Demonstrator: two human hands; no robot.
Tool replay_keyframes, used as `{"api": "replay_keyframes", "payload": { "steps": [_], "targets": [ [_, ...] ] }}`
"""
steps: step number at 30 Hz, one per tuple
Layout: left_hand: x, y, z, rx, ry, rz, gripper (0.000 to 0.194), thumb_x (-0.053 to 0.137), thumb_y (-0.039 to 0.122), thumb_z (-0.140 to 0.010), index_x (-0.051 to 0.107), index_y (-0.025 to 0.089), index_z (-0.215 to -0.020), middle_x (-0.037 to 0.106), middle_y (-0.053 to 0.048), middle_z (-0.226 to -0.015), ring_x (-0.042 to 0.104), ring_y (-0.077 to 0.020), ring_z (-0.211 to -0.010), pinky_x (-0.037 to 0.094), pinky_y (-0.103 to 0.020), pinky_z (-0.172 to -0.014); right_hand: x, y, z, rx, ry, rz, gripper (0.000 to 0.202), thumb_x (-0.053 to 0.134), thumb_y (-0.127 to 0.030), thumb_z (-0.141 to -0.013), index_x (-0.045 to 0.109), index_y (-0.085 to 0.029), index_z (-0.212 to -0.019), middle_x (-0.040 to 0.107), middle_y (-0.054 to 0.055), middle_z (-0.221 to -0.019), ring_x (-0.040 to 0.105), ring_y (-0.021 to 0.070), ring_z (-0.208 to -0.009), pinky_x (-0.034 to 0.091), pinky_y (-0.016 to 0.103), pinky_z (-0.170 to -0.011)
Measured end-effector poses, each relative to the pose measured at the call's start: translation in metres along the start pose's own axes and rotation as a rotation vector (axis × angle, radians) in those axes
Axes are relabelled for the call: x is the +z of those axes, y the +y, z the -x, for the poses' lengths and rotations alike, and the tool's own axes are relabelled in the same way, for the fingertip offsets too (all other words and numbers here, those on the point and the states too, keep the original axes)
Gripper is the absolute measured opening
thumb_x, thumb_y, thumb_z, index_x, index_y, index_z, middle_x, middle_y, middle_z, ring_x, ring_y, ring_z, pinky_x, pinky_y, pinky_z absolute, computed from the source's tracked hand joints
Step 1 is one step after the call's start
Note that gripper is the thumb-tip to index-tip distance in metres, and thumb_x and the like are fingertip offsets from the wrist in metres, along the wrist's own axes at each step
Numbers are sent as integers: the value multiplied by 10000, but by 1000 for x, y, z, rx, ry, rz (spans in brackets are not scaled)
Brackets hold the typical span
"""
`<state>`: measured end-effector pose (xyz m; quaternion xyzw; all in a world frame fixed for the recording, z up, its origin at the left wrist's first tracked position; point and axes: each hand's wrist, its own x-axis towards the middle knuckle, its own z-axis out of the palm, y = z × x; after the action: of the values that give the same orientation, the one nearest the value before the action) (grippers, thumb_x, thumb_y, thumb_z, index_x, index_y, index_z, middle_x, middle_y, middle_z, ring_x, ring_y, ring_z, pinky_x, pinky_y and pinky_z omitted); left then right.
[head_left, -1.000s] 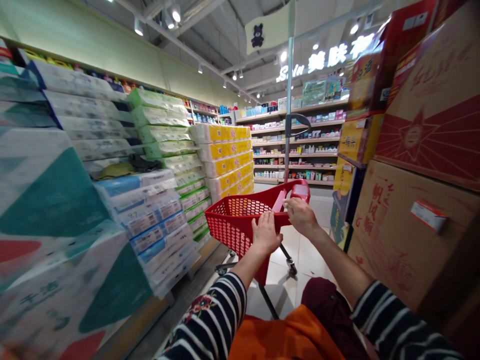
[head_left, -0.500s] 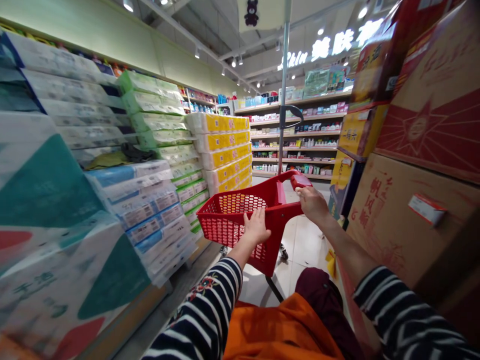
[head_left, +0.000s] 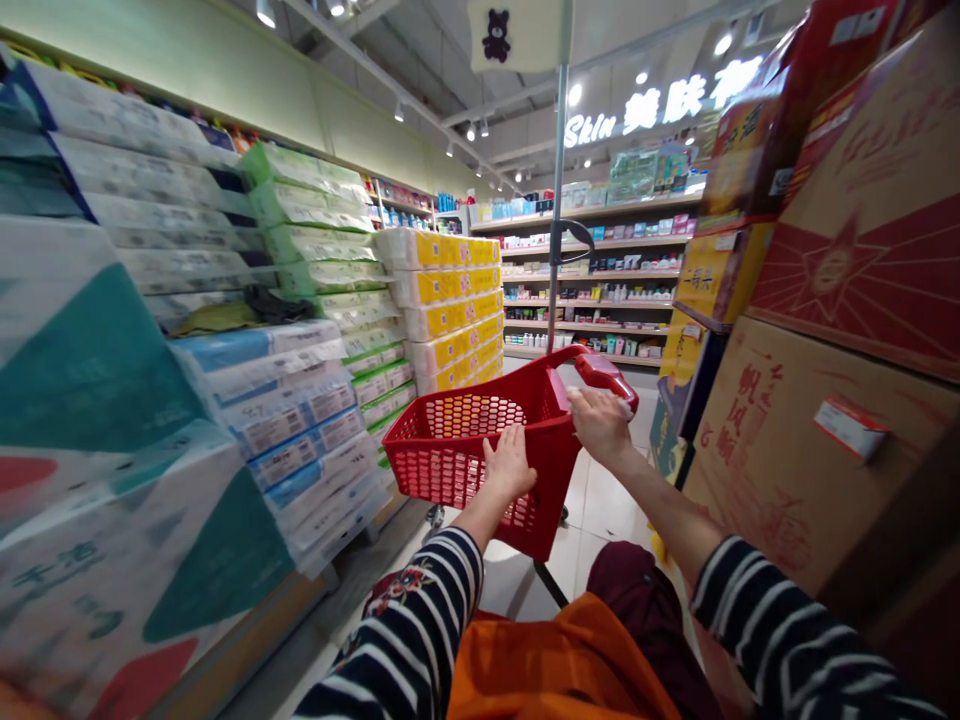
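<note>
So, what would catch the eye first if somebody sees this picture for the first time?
The red plastic shopping cart in the middle of the aisle, with the left hand on its rear rim and the right hand at its handle. Then the yellow tissue packs stacked behind it at left, and the big cardboard boxes at right.
</note>
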<state>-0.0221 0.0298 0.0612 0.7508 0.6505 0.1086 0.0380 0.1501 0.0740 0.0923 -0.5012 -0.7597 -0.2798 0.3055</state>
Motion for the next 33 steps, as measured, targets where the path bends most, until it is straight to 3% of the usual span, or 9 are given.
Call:
{"api": "replay_keyframes", "payload": {
  "steps": [4,9,12,15,18,22,25,30,33],
  "targets": [
    [0,2,1,5,-10,1,822,496,321,-724,123,121,-1429,124,-94,-1526,104,-227,-1400,128,-573,-1097,0,-12,4,59,-55,21,331,389,-172,-887,583,-131,-1152,614,128,-1117,534,250,-965,304,379,-909],
    [0,1,3,10,-37,-23,847,524,302,-720,90,164,-1434,78,-70,-1534,73,-223,-1404,132,-583,-1091,3,-44,1,-64,-188,-24,327,405,-174,-885,548,-175,-1179,615,97,-1097,542,228,-957,337,334,-859],
    [-2,-1,3,13,-58,-7,855,522,300,-710,85,178,-1434,88,-70,-1535,67,-239,-1403,128,-598,-1085,1,-29,-7,19,-211,8,322,408,-171,-876,558,-170,-1161,633,102,-1043,564,229,-898,355,342,-813],
    [-4,-4,2,21,-48,-9,843,497,271,-703,86,184,-1434,92,-68,-1536,63,-242,-1403,122,-596,-1087,5,-7,-7,60,-100,30,312,427,-174,-869,580,-151,-1140,639,119,-1060,578,240,-901,360,375,-846],
    [-4,-7,0,21,-38,-39,835,483,265,-699,92,184,-1433,88,-63,-1537,55,-238,-1404,116,-591,-1091,17,0,5,-65,73,-34,276,427,-172,-888,615,-157,-1090,609,120,-1176,557,240,-1042,342,399,-948],
    [-2,-15,-4,25,-43,-57,839,493,288,-703,92,178,-1432,93,-64,-1536,75,-231,-1403,115,-591,-1090,34,-7,27,-273,226,-196,264,409,-164,-917,649,-188,-1026,580,82,-1246,478,206,-1202,357,395,-1010],
    [0,-24,-4,27,-14,-76,835,498,300,-721,81,180,-1434,106,-77,-1534,86,-228,-1402,124,-566,-1096,49,-15,48,-384,216,-304,267,411,-162,-922,653,-188,-1032,587,84,-1236,462,205,-1225,388,417,-1009],
    [5,-42,2,52,35,-116,832,483,293,-724,82,130,-1434,93,-96,-1533,88,-226,-1401,136,-543,-1102,79,-36,88,-577,64,-373,327,370,-142,-933,591,-177,-1172,604,90,-1211,443,187,-1242,401,411,-1024],
    [15,-56,13,74,89,-116,799,452,251,-721,115,97,-1429,87,-92,-1532,86,-195,-1402,131,-513,-1113,82,-49,87,-629,61,-358,345,362,-148,-939,549,-187,-1227,581,78,-1246,401,189,-1274,375,432,-1048]
  ]
}}
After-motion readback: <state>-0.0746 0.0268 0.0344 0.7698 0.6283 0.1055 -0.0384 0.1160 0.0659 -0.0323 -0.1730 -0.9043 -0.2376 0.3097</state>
